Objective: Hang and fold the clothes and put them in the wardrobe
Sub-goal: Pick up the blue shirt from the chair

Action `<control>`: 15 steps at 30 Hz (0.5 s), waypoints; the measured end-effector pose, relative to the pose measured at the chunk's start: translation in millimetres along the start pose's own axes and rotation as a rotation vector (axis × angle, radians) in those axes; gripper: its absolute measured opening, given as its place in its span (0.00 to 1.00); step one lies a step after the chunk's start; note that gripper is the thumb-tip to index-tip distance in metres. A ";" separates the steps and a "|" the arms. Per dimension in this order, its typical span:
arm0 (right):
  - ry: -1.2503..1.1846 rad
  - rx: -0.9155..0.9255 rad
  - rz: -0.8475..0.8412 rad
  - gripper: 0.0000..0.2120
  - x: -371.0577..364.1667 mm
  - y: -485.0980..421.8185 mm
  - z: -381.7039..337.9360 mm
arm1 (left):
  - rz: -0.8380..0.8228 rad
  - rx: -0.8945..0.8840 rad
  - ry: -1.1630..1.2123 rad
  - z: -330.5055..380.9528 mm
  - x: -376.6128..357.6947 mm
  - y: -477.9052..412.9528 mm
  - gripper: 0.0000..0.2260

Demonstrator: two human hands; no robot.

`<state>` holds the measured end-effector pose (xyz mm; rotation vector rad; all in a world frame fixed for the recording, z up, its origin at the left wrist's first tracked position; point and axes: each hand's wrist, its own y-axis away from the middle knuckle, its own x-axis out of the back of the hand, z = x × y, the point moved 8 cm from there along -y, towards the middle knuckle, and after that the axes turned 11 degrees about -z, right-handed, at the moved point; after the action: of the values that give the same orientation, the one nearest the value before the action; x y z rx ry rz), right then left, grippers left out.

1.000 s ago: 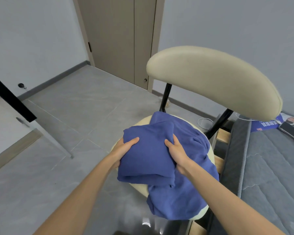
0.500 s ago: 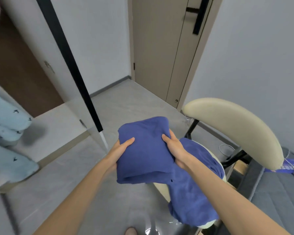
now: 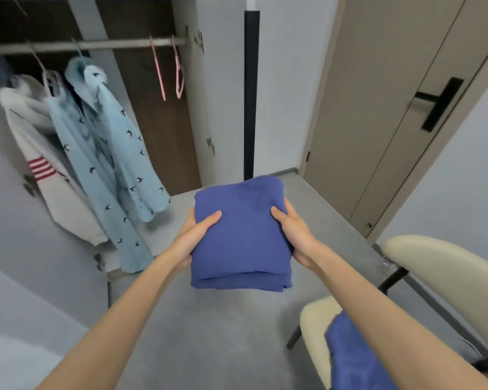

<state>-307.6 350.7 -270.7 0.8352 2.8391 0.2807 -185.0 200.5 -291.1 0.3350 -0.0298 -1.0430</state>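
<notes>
As the left hand [image 3: 193, 237] and right hand [image 3: 293, 235] clasp the folded blue cloth bundle [image 3: 240, 243] sidewise, layers may slip apart before the open brown wardrobe [image 3: 164, 136] at ten o'clock.

**Even indoor light, blur on the left**

Light soft and diffuse, moderately bright; no glare. Wardrobe interior [image 3: 164, 136] dark. Hanging clothes [image 3: 102, 153] and rail [image 3: 90, 45] smeared by motion blur. Folded blue garment [image 3: 241, 235] at centre fairly sharp. Wide-angle distortion bends door [image 3: 364, 122] and chair [image 3: 448, 277] near the edges.

Head view, looking forward-down, close over hands [image 3: 243, 235].
</notes>
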 end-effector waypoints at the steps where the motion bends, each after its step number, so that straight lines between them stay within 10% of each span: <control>1: 0.009 0.020 -0.022 0.15 -12.7 -4.5 -12.2 | 0.039 -0.028 -0.004 13.1 11.6 6.2 0.21; 15: 0.130 0.272 -0.243 0.14 -184.5 -113.8 -173.8 | 0.293 -0.381 -0.041 189.4 179.7 41.4 0.26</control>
<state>-250.6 132.6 -108.2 0.5199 3.1070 -0.0902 -93.3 17.7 -123.6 -0.0380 0.0804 -0.7439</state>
